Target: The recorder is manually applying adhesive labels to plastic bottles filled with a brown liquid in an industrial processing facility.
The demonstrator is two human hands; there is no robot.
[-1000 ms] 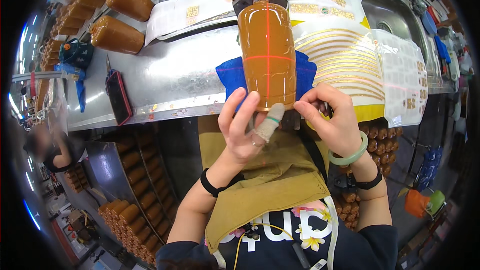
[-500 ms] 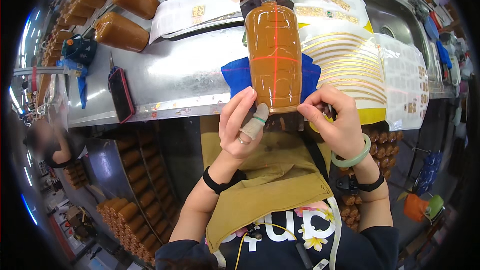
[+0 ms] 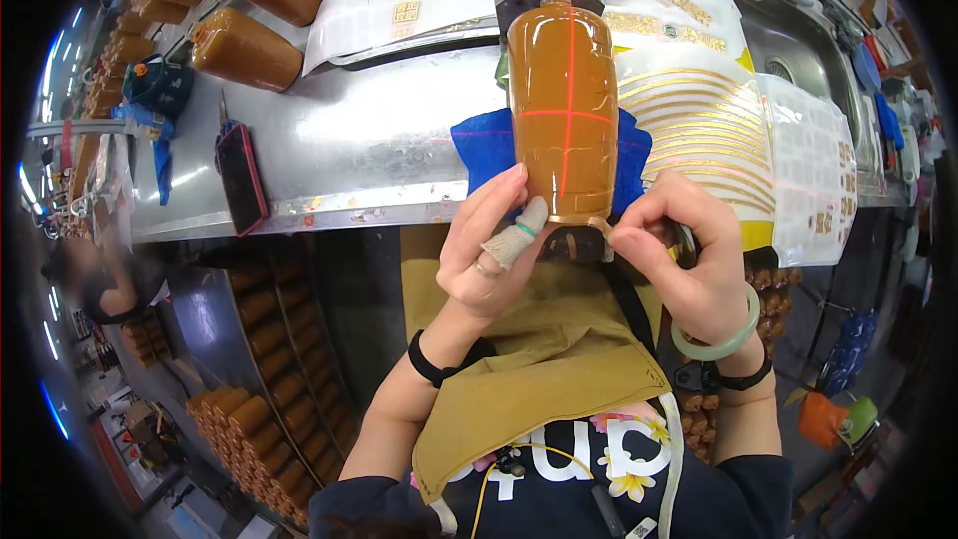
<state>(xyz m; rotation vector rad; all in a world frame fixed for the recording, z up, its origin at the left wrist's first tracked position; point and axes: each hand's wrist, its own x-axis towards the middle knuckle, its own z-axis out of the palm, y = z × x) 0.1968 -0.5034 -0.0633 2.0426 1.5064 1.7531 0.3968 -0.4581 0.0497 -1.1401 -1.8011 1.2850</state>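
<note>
A glossy brown bottle (image 3: 562, 80) lies with its neck away from me on a blue cloth (image 3: 488, 145); a red cross of light falls on it. My left hand (image 3: 496, 240) rests along its near left side, a cloth cover on one digit pressing by the base. At the base's right edge my right hand (image 3: 689, 258) is closed in a pinch. A thin, pale gold strip (image 3: 581, 224) runs along the base between both hands, its right end at the pinch. A dark rounded object (image 3: 686, 246) shows within my right hand, its kind unclear.
Right of the bottle lie sheets of curved gold strips (image 3: 694, 130) and small decals (image 3: 810, 165). A phone in a red case (image 3: 239, 180) lies on the metal table (image 3: 369, 140) at left. More brown bottles (image 3: 246, 50) stand behind it. A sink (image 3: 798, 35) is far right.
The bottle has shifted slightly right and nearer its base's turned view, both hands moving right with it. My right hand has drawn slightly away from the base, the strip's end still at its fingertips.
</note>
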